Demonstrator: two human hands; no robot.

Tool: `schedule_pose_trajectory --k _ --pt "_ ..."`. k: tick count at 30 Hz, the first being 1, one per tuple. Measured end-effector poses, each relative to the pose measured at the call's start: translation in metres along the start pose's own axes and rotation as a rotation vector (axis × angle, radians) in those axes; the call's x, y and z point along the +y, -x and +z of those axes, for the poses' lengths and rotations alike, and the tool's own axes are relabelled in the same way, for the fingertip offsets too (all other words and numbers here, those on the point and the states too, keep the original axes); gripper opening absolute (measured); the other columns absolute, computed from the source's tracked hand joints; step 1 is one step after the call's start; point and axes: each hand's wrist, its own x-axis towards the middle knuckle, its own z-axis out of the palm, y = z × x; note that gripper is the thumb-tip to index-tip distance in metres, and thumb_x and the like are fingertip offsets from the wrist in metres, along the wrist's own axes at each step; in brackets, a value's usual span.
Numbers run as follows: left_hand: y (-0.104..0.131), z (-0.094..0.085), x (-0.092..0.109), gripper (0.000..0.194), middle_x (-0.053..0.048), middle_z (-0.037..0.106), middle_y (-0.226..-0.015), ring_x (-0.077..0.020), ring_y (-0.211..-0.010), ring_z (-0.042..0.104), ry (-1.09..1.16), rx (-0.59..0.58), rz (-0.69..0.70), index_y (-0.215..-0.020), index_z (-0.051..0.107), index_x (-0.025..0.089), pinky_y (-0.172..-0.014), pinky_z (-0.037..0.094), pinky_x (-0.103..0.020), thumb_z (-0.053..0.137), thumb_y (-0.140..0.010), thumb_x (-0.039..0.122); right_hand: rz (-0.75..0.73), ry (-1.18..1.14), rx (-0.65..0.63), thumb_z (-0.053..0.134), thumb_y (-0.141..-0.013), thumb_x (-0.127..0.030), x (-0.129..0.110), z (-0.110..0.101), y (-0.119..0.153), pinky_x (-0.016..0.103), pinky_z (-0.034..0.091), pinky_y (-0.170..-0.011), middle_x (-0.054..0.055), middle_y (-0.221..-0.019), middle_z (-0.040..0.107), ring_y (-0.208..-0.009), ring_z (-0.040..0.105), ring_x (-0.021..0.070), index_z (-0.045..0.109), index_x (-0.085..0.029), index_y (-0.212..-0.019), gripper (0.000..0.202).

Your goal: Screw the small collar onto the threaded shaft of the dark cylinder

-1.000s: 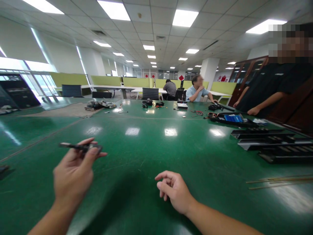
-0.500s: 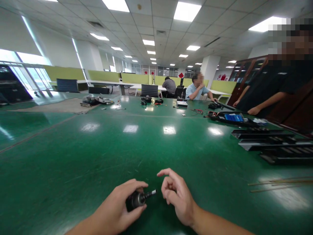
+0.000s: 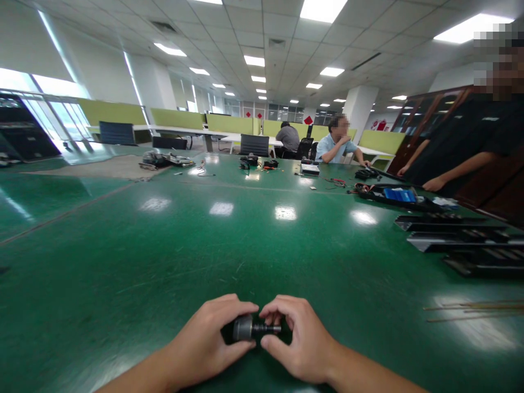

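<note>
Near the front of the green table (image 3: 196, 245), my left hand (image 3: 208, 335) is wrapped round a black cylindrical tool (image 3: 243, 328) with a stepped, narrower shaft and a silvery tip. The shaft points right. My right hand (image 3: 301, 341) curves about the tip, its thumb and forefinger apart above and below the shaft; I see no firm contact with it. The rear of the tool is hidden in my left palm.
Thin brownish rods (image 3: 470, 312) lie at the right, below several black metal channels (image 3: 462, 240). Behind these sits a black tray (image 3: 368, 191) with a blue item. A person in dark clothing (image 3: 462, 142) stands at the right edge; a person in light blue (image 3: 338, 144) sits opposite.
My right hand has come in closer to the tool, its forefinger now bent rather than stretched out. The tool has turned to lie more sideways in my left hand.
</note>
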Motion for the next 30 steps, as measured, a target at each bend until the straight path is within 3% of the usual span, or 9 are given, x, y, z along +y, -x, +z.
schedule_pose_trajectory --k 2,7,18,30 --pt "0.0004 0.0016 -0.0009 0.046 -0.004 0.068 -0.098 -0.0169 -0.087 0.063 -0.004 0.011 -0.02 -0.126 0.061 0.027 -0.077 0.049 -0.028 0.075 -0.082 0.02 -0.006 0.028 -0.004 0.073 -0.074 -0.016 -0.0005 -0.0009 0.0 0.03 0.047 -0.073 0.001 -0.083 0.068 -0.076 0.064 0.0192 0.072 -0.022 -0.097 0.023" --pt "-0.0009 -0.0004 0.0008 0.031 -0.002 0.068 -0.095 -0.0159 -0.086 0.064 0.011 -0.002 -0.027 -0.113 0.065 0.026 -0.076 0.048 -0.027 0.074 -0.084 0.022 -0.006 0.093 -0.026 0.074 -0.076 -0.019 -0.0018 -0.0016 0.0006 0.031 0.046 -0.072 0.002 -0.084 0.071 -0.076 0.065 0.02 0.075 -0.023 -0.097 0.021" --pt "-0.0001 0.0053 0.0031 0.034 -0.001 0.074 -0.094 -0.0155 -0.082 0.068 -0.033 0.085 0.058 -0.115 0.065 0.027 -0.074 0.05 -0.028 0.077 -0.083 0.027 -0.022 0.069 -0.015 0.076 -0.078 -0.021 -0.0001 -0.001 0.0003 0.028 0.041 -0.065 0.0 -0.078 0.069 -0.068 0.06 0.0166 0.076 -0.022 -0.091 0.013" --pt "-0.0017 -0.0018 0.0079 0.036 -0.006 0.074 -0.094 -0.0173 -0.081 0.067 -0.06 0.118 0.162 -0.119 0.064 0.023 -0.072 0.051 -0.028 0.075 -0.085 0.022 -0.038 0.06 0.015 0.075 -0.083 -0.025 -0.003 0.0005 -0.0004 0.029 0.044 -0.068 0.001 -0.078 0.071 -0.07 0.064 0.0172 0.076 -0.022 -0.09 0.008"
